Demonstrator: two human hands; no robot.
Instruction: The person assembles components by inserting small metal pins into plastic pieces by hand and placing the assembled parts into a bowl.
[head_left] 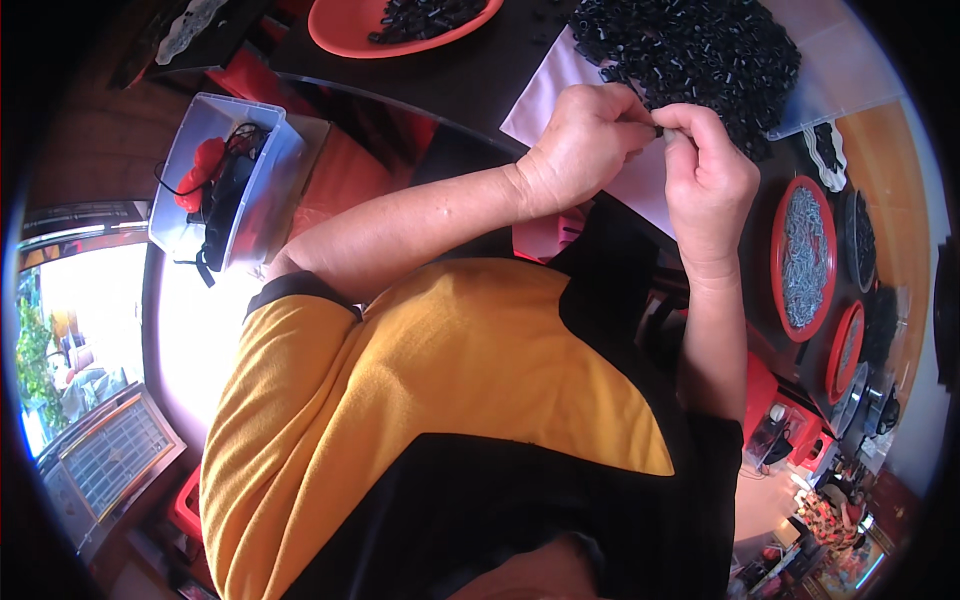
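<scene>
My left hand [590,140] and my right hand [708,182] meet over the table's near edge. Their fingertips pinch a small dark piece [658,131] between them. Most of that piece is covered by the fingers, so its exact shape cannot be made out. Just beyond the hands, a large heap of short black plastic pieces [690,55] lies on a pale pink sheet [548,92]. The left hand's fingers are curled in a pinch, and the right hand holds with thumb and forefinger.
A red plate [345,45] with more black pieces stands far left. To the right are a red oval tray [778,262] of silvery metal pins, a smaller red dish [834,362] and a clear plastic tray [850,95]. A translucent bin [180,215] holding red and black items is at left.
</scene>
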